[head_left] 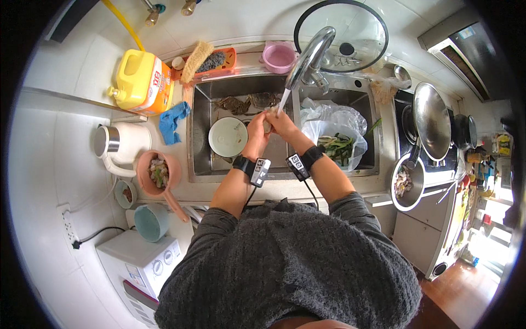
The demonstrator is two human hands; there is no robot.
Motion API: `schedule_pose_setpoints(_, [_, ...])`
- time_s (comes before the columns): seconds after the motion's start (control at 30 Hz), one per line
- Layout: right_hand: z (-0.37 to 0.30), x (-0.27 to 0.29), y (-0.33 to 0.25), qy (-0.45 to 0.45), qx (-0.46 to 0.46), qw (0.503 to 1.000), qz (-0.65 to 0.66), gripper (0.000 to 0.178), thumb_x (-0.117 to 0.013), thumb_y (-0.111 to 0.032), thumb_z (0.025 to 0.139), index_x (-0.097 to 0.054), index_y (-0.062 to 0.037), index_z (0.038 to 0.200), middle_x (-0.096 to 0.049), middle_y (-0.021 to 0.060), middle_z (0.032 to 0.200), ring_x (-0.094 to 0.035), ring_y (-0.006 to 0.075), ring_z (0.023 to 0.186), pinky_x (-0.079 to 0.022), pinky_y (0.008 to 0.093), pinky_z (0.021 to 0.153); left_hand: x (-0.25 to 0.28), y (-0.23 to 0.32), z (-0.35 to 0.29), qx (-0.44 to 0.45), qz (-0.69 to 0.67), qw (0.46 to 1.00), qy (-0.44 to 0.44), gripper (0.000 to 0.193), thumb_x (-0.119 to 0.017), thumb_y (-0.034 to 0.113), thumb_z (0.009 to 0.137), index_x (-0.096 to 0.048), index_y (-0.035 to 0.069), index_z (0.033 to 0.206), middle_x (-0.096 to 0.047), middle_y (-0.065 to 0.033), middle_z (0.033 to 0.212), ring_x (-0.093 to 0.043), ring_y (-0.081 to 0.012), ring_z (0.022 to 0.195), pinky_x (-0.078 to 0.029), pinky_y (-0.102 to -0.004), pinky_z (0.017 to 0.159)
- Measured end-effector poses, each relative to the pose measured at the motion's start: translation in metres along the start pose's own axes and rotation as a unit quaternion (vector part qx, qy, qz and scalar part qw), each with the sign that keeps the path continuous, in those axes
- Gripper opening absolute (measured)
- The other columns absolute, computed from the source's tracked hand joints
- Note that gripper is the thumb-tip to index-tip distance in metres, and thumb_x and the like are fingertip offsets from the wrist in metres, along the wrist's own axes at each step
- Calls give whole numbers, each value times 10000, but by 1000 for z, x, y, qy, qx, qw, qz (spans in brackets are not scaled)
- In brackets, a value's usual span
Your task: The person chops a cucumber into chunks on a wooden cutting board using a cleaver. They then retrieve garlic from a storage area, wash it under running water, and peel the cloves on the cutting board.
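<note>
Over the left basin of the steel sink [200,153], my left hand [256,130] and my right hand [284,125] meet under a stream of water from the tap [312,55]. Their fingers close together around a small pale thing, mostly hidden, whose kind I cannot make out. Just left of my left hand is a pale round bowl [228,137] in the basin. Behind it, against the basin's far side, lie dark brown crabs [233,105]. In the right basin a clear plastic bag [329,118] holds green leafy vegetables [337,147].
A pink bowl [279,57] and a glass lid [341,35] stand behind the sink. On the left are a yellow jug [139,82], blue cloth [174,122], white kettle [123,145] and pink handled pan [159,170] with food. A pan [408,183] of food sits right.
</note>
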State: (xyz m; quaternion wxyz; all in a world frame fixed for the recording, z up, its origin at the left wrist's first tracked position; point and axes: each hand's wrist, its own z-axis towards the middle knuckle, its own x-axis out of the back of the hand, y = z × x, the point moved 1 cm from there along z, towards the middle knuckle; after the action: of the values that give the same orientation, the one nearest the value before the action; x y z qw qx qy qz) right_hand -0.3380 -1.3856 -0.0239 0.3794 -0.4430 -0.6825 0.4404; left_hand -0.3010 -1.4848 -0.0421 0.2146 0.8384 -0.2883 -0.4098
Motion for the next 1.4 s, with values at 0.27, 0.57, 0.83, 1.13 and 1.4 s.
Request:
schedule_pose_setpoints(0.27, [-12,-16,-3,137,-51,975,-167,398,-455,-406,922,-635,-51,930,-665,207,866,-654,379,848,-496,459,755,8,8,-11,-153,350,924,5,286,-590,246,899,-650,28,1074,-664,-60,908,-610,-125,771,-500,-294,637])
schedule_pose_setpoints(0.57, [-18,-13,15,123,-144,972,-142,601,-372,-525,938,-652,3,1012,-673,201,929,-630,379,927,-469,467,822,18,30,-12,139,330,925,-126,415,-587,373,915,-520,178,1275,-638,23,991,-643,-123,828,-530,-301,604])
schedule_pose_setpoints(0.83, [-27,-14,25,83,-25,995,-43,335,-604,-307,881,-640,-74,1119,-689,134,914,-674,212,807,-516,327,697,23,7,-15,-246,615,746,-70,407,-613,207,847,-514,122,1232,-639,-165,1073,-624,-350,957,-493,-431,767])
schedule_pose_setpoints(1.13, [-42,-7,-1,134,12,981,-142,205,-602,-213,833,-693,-30,847,-674,144,719,-687,220,710,-525,350,652,34,5,-3,-97,471,858,-177,496,-645,116,842,-472,29,1299,-640,-118,1076,-620,-181,934,-497,-314,760])
schedule_pose_setpoints(1.4, [-26,9,27,186,3,982,-41,137,-590,-64,810,-668,37,861,-669,113,752,-640,204,671,-499,357,586,19,-5,-32,-126,395,901,-125,450,-598,130,905,-452,33,1320,-586,-75,1151,-590,-155,947,-484,-282,805])
